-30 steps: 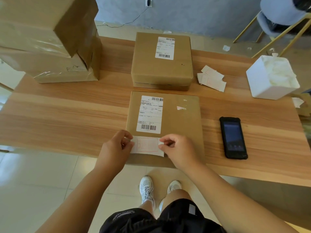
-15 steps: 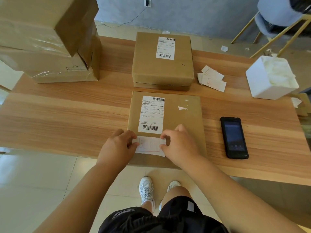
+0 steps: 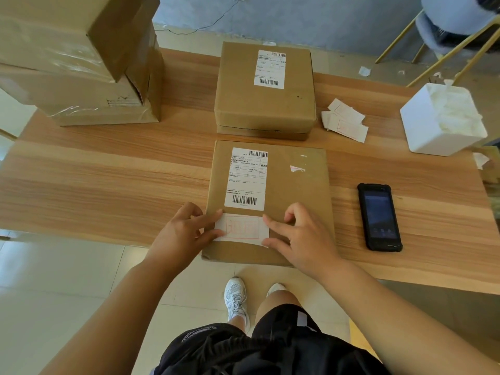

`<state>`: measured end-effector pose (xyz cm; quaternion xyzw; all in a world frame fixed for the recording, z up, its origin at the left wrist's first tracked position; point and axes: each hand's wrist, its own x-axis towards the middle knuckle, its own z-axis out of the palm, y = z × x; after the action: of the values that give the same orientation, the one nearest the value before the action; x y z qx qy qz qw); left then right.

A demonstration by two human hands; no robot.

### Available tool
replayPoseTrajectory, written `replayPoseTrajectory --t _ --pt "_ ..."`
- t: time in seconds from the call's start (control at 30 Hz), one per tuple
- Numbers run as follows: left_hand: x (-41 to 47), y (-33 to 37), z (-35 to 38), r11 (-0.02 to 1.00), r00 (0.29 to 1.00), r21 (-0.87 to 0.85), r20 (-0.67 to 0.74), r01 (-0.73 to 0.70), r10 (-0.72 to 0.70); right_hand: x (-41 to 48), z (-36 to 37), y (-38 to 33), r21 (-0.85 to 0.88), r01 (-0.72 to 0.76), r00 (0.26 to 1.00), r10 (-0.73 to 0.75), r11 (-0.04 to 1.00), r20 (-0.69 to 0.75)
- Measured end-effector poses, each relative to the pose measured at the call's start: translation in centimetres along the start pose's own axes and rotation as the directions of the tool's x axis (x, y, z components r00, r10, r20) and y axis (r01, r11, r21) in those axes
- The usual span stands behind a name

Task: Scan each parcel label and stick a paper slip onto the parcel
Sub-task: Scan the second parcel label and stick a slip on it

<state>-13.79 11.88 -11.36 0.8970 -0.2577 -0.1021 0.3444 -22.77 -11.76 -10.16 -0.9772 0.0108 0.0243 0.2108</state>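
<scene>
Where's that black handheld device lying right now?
In the head view, the black handheld device lies screen-up on the wooden table, right of the near parcel and nearer than the white box.

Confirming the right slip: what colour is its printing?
Red frame and characters on the white paper slip, clearest in the head view.

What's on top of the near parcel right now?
Its shipping label, a torn sticker scrap, and the paper slip just below the label. The left hand and right hand press the slip's two ends, hiding its edges there.
</scene>
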Motion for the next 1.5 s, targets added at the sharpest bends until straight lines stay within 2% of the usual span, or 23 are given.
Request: replayPoseTrajectory --t 0.07,0.17,0.3,0.43,0.53,0.63,0.73,0.83,0.97,1.1,1.3,1.5 --pt "0.1 -0.2 -0.1 1.000 1.000 -0.028 0.009 -0.001 0.002 -0.2 -0.2 0.4 0.023 -0.004 1.000 0.004 1.000 0.008" --pt "0.6 -0.5 -0.5 0.995 0.998 -0.074 -0.017 0.063 -0.064 0.0 -0.7 1.3 0.153 -0.066 0.998 0.066 0.986 0.009" --pt "2.4 -0.5 -1.1 0.974 0.974 -0.117 -0.090 0.196 -0.207 1.7 -2.4 3.5 0.282 -0.210 0.972 0.231 0.936 -0.042" --pt "5.8 -0.2 -0.6 0.918 0.920 -0.183 -0.115 0.351 -0.375 4.9 -4.3 5.9 0.294 -0.399 0.886 0.448 0.868 -0.119" --pt "8.8 0.1 0.3 0.845 0.860 -0.218 -0.044 0.489 -0.509 7.5 -5.2 7.4 0.221 -0.579 0.798 0.601 0.785 -0.044" --pt "11.1 0.4 1.2 0.753 0.787 -0.254 0.059 0.607 -0.614 9.7 -5.7 8.4 0.180 -0.663 0.747 0.660 0.727 0.083" --pt "12.0 0.8 1.7 0.689 0.745 -0.308 0.117 0.655 -0.656 11.0 -5.7 9.2 0.162 -0.730 0.680 0.685 0.664 0.259" --pt "12.0 1.3 1.7 0.693 0.745 -0.302 0.104 0.655 -0.659 11.5 -5.6 9.7 0.163 -0.754 0.647 0.677 0.636 0.352" --pt "11.0 1.6 1.5 0.679 0.743 -0.341 0.097 0.650 -0.662 12.0 -5.4 10.4 0.201 -0.734 0.673 0.656 0.648 0.342" --pt "9.3 2.2 0.2 0.658 0.741 -0.458 0.002 0.598 -0.671 12.9 -6.1 9.4 0.379 -0.619 0.784 0.569 0.688 0.247" --pt "4.5 2.6 -5.1 0.602 0.696 -0.720 -0.233 0.346 -0.679 15.7 -8.5 2.9 0.524 -0.261 0.953 0.303 0.811 0.007" --pt "-3.0 0.0 -12.2 0.640 0.615 -0.761 -0.458 0.103 -0.642 18.6 -7.7 -8.2 0.639 -0.006 0.998 0.044 0.769 -0.044"
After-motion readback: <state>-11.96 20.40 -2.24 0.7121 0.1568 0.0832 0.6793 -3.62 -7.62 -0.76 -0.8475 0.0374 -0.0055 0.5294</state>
